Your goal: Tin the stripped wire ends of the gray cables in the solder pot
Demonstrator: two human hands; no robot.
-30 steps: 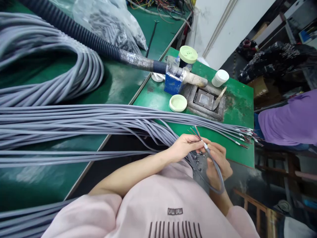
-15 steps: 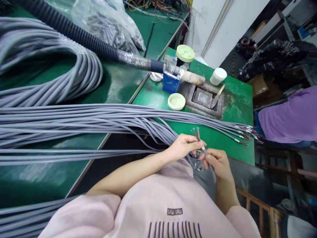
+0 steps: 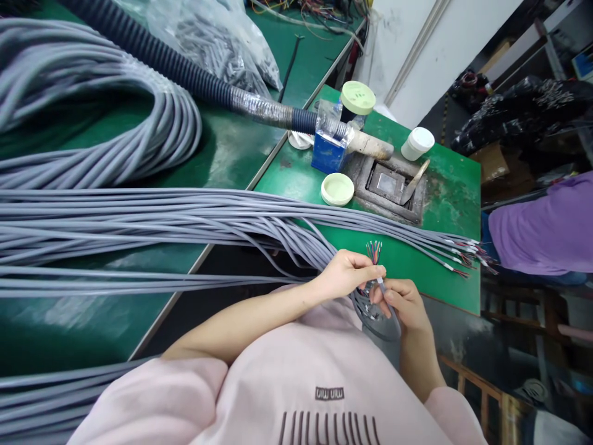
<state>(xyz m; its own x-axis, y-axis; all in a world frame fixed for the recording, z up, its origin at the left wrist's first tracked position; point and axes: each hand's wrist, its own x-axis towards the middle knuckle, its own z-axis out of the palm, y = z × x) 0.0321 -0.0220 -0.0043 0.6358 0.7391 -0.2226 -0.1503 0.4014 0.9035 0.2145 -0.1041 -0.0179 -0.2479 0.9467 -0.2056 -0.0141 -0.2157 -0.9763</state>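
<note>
A grey multi-core cable is held between my two hands over the front edge of the green board. Its bare coloured wires fan upward, tips apart. My left hand is closed, thumb and fingers pinching the wires just above the white band at the end of the grey sheath. Lower down, my right hand is wrapped round the sheath. Beneath my hands hang more cable ends, partly hidden. Behind them a bundle of grey cables runs across the board, its stripped ends at the right.
A square metal pot is set in the board, with a scraper on it. Around it are a pale lid, a white tub and a duct hose. A person in a purple sleeve is at the right.
The coloured wires now stand more upright and spread in a fan above my left fingers. My hands keep hold of the cable. The whole view has shifted slightly.
</note>
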